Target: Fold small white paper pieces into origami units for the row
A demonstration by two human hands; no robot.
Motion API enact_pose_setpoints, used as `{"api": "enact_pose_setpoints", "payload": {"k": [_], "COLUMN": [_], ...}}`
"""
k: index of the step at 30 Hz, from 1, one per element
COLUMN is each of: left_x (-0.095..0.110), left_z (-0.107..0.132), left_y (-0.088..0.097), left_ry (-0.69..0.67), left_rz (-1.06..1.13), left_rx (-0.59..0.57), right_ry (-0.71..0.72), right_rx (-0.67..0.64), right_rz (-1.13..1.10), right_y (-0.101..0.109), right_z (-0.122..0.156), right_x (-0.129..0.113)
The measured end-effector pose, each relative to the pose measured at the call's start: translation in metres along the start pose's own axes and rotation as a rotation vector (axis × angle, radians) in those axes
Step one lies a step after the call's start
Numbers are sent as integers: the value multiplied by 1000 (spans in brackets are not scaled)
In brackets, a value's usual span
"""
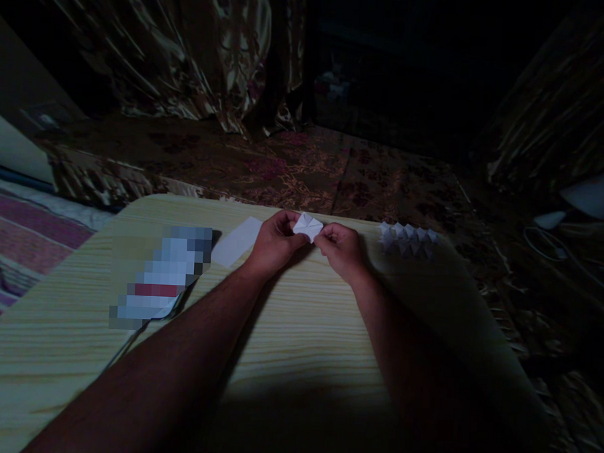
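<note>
A small piece of folded white paper [308, 225], with crease lines across its face, is held up near the far edge of the wooden table [297, 333]. My left hand [276, 242] grips its left side between thumb and fingers. At its lower right corner, my right hand [341, 248] pinches the paper with the fingertips. Just left of my left hand lies a stack or sheet of white paper [237, 242], flat on the table. To the right of my right hand stand several small folded white paper pieces [406, 239] in rows.
A pixelated phone-like device [167, 274] with a cable lies on the table's left side. Beyond the far edge is a patterned cloth-covered ledge [284, 165] below shiny curtains [229, 56]. A white lamp-like object [596, 194] and a cord sit at the right.
</note>
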State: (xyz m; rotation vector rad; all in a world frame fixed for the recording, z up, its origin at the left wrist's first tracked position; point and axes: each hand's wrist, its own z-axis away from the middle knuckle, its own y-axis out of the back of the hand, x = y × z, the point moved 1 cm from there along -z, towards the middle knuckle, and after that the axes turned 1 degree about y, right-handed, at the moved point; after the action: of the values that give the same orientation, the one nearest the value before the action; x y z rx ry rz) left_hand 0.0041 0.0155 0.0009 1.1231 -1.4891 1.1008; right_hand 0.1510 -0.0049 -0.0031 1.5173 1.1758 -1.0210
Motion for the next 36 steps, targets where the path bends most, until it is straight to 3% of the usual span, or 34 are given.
{"api": "enact_pose_setpoints", "payload": {"k": [9, 15, 19, 36], "left_x": [-3, 0, 0, 0], "left_z": [0, 1, 1, 2], "left_y": [1, 0, 1, 3], "left_ry": [-5, 33, 35, 62], "left_rz": [-16, -36, -40, -6], "left_rx": [35, -98, -128, -79], "right_ry": [-3, 12, 17, 71], "right_rx": [-27, 4, -12, -57], "right_rz": [11, -9, -32, -42], "right_y": [0, 0, -1, -2], "right_z": [0, 0, 0, 1], "right_x": [1, 3, 2, 1]}}
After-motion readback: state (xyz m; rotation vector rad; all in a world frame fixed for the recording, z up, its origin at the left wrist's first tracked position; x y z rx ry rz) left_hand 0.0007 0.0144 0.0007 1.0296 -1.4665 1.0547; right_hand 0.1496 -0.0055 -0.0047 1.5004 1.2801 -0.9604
